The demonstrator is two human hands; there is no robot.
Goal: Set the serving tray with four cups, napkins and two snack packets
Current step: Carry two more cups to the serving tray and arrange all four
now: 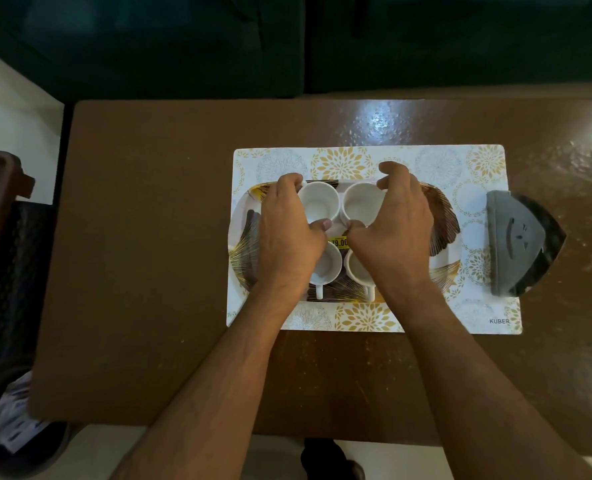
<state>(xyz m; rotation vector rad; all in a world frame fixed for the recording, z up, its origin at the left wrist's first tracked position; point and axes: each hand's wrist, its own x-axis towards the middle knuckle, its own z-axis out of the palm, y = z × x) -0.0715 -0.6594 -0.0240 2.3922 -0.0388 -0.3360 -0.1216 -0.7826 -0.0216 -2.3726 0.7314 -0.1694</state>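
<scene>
Four cups [319, 201] sit on the tray [441, 216]. Left hand [289, 230] and right hand [391, 230] fingers grasp the far two. Napkins and snacks still missing.

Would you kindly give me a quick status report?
Left hand and right hand each grip a far cup. Four white cups on tray. Napkin holder waits right. No snack packets seen.
</scene>
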